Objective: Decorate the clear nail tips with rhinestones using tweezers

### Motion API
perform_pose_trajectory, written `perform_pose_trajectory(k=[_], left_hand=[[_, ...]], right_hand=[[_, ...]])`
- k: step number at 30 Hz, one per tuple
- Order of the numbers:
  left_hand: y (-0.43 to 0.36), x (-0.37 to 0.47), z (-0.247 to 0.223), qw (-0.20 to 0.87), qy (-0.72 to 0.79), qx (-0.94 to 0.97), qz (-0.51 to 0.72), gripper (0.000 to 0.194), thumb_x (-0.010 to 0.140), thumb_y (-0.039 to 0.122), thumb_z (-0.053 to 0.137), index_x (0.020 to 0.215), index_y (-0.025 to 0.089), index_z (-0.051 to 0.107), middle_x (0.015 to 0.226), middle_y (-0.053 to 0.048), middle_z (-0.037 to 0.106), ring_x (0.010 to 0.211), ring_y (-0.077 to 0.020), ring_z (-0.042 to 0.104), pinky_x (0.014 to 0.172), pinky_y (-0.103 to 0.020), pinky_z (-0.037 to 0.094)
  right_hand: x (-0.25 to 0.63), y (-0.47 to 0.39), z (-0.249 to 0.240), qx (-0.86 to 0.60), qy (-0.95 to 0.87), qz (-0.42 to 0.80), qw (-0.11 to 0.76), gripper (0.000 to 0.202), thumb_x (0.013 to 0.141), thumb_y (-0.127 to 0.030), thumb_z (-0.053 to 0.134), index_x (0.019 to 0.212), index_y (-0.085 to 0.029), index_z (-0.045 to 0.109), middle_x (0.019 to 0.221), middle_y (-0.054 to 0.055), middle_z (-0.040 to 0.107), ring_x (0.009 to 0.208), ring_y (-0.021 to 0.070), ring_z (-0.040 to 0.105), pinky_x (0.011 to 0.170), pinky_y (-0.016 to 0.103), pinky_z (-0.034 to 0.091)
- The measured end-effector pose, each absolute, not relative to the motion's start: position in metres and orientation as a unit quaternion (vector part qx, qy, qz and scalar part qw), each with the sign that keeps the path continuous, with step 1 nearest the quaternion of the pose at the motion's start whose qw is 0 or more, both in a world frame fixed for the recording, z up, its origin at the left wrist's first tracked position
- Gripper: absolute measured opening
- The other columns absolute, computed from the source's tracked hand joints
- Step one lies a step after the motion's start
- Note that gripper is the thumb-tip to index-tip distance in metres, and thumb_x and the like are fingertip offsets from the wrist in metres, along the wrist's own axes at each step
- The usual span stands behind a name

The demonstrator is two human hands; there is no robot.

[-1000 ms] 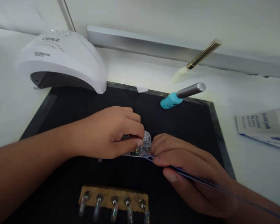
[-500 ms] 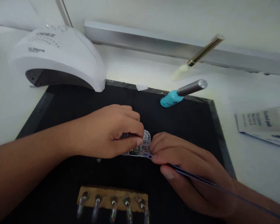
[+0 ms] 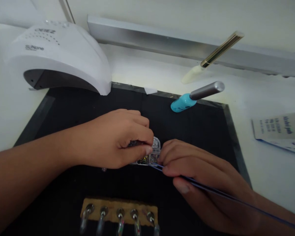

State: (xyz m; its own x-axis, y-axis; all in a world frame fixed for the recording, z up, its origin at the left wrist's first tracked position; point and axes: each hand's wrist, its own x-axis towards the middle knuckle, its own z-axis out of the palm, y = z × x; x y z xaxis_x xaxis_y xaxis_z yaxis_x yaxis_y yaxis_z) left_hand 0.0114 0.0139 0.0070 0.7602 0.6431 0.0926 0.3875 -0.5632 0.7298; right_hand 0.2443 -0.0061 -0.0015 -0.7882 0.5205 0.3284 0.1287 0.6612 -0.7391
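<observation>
A small clear compartment case point(image 3: 156, 144) of shiny nail gems lies on the black mat, its left part covered by my left hand point(image 3: 120, 139). Thumb and forefinger of that hand are closed on the case, over its top side. My right hand point(image 3: 204, 183) grips slim purple tweezers point(image 3: 211, 188) between thumb and fingers. Their tips reach the front right compartment of the case, where small glittery pieces lie. Whether the tips hold a piece I cannot make out. A tiny gem point(image 3: 104, 169) rests on the mat, just below my left wrist.
Several clear nail tips stand on a tan holder point(image 3: 113, 209) near the front. Behind my hands are a white nail lamp point(image 3: 71, 55), a turquoise polish bottle point(image 3: 183, 103) and a pale bottle with a gold cap point(image 3: 194, 72). An alcohol pads box point(image 3: 277, 129) lies at right.
The whole view has shifted slightly. Both hands keep their places at the case, with the tweezer tips still at the front right compartment.
</observation>
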Motion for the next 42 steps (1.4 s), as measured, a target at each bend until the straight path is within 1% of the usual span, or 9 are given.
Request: perform_pose_trajectory(k=[10,16,22,28,31,35,38,42], left_hand=[[0.0147,0.0127,0.0051,0.357,0.300,0.867,0.175,0.019,0.091,0.016,0.056,0.073,0.014,0.062,0.073,0.001,0.056,0.073,-0.0117,0.050,0.072,-0.027,0.036],[0.0140,0.0118,0.0057,0.354,0.299,0.869,0.172,0.020,0.091,0.017,0.057,0.071,0.014,0.061,0.072,0.001,0.056,0.073,-0.0124,0.051,0.073,-0.028,0.036],[0.0145,0.0125,0.0059,0.355,0.294,0.870,0.174,0.018,0.090,0.015,0.057,0.073,0.014,0.062,0.072,0.000,0.056,0.073,-0.0127,0.051,0.073,-0.027,0.037],[0.0143,0.0122,0.0063,0.357,0.297,0.868,0.174,0.019,0.091,0.016,0.057,0.073,0.014,0.063,0.073,0.000,0.056,0.073,-0.0126,0.052,0.072,-0.027,0.037],[0.0138,0.0115,0.0065,0.355,0.295,0.869,0.177,0.019,0.091,0.016,0.056,0.073,0.014,0.062,0.073,0.000,0.056,0.072,-0.0126,0.052,0.073,-0.027,0.037],[0.0139,0.0116,0.0053,0.360,0.293,0.867,0.181,0.020,0.091,0.016,0.056,0.072,0.015,0.061,0.073,0.000,0.056,0.072,-0.0126,0.051,0.073,-0.027,0.037],[0.0139,0.0119,0.0043,0.364,0.293,0.865,0.183,0.019,0.091,0.016,0.056,0.072,0.014,0.062,0.072,0.000,0.055,0.072,-0.0123,0.051,0.072,-0.027,0.037],[0.0136,0.0121,0.0052,0.361,0.293,0.867,0.178,0.018,0.091,0.015,0.057,0.073,0.014,0.063,0.073,0.000,0.055,0.072,-0.0124,0.051,0.072,-0.028,0.037]], right_hand=[[0.2435,-0.0096,0.0019,-0.200,-0.891,0.316,0.257,0.012,0.091,-0.007,0.050,0.099,-0.013,0.056,0.084,0.006,0.066,0.085,0.0170,0.064,0.084,0.035,0.057],[0.2412,-0.0126,0.0010,-0.219,-0.893,0.297,0.258,0.011,0.091,-0.008,0.050,0.096,-0.017,0.055,0.082,0.006,0.067,0.082,0.0178,0.065,0.079,0.036,0.058],[0.2416,-0.0134,0.0006,-0.209,-0.886,0.309,0.273,0.011,0.092,-0.010,0.049,0.097,-0.016,0.055,0.081,0.006,0.066,0.080,0.0174,0.064,0.081,0.036,0.057],[0.2452,-0.0120,0.0009,-0.216,-0.883,0.326,0.258,0.011,0.090,-0.009,0.052,0.098,-0.015,0.056,0.085,0.006,0.067,0.084,0.0168,0.064,0.085,0.036,0.057],[0.2437,-0.0110,0.0006,-0.225,-0.881,0.324,0.262,0.014,0.089,-0.007,0.051,0.099,-0.016,0.056,0.085,0.005,0.067,0.084,0.0168,0.066,0.082,0.033,0.058],[0.2412,-0.0104,0.0009,-0.219,-0.884,0.320,0.260,0.012,0.089,-0.009,0.052,0.097,-0.017,0.056,0.085,0.006,0.068,0.078,0.0168,0.064,0.079,0.035,0.058],[0.2398,-0.0108,0.0033,-0.221,-0.888,0.309,0.260,0.016,0.089,-0.007,0.050,0.101,-0.016,0.056,0.086,0.007,0.068,0.075,0.0168,0.062,0.078,0.035,0.058],[0.2399,-0.0119,0.0057,-0.221,-0.892,0.302,0.255,0.015,0.091,-0.008,0.050,0.102,-0.016,0.056,0.087,0.008,0.069,0.084,0.0191,0.065,0.077,0.035,0.058]])
